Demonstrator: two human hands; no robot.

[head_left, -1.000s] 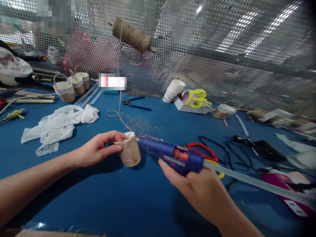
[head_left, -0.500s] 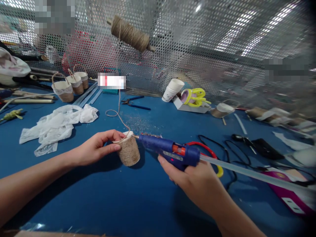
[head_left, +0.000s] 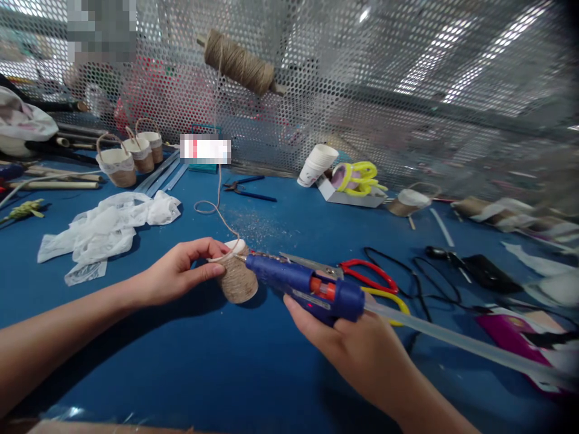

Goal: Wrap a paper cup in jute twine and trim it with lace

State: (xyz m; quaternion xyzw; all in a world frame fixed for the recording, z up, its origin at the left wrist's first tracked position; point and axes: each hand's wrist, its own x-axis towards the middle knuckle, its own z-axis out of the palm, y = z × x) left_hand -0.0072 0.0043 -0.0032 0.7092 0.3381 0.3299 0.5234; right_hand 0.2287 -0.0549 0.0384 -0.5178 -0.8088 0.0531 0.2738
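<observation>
My left hand [head_left: 181,274] grips a small cup wrapped in jute twine [head_left: 237,280], upside down on the blue table [head_left: 190,355], thumb and fingers closed round its white top. My right hand [head_left: 357,349] holds a blue hot glue gun [head_left: 307,286]; its nozzle touches the cup's upper right side. A clear glue stick [head_left: 456,343] sticks out of the gun's back. A strand of twine [head_left: 219,199] runs from the cup up to a spool [head_left: 239,63] on the mesh wall.
Red and yellow scissors [head_left: 366,280] lie just behind the glue gun. White plastic bags [head_left: 108,226] lie at left, finished small baskets [head_left: 120,166] behind them. Pliers [head_left: 248,190], stacked paper cups [head_left: 319,164], black cables [head_left: 425,280] and scraps sit further back and right.
The glue gun has shifted slightly left and down, its nozzle now lower on the cup's side. The cup has tilted a little. My left hand has stayed in place.
</observation>
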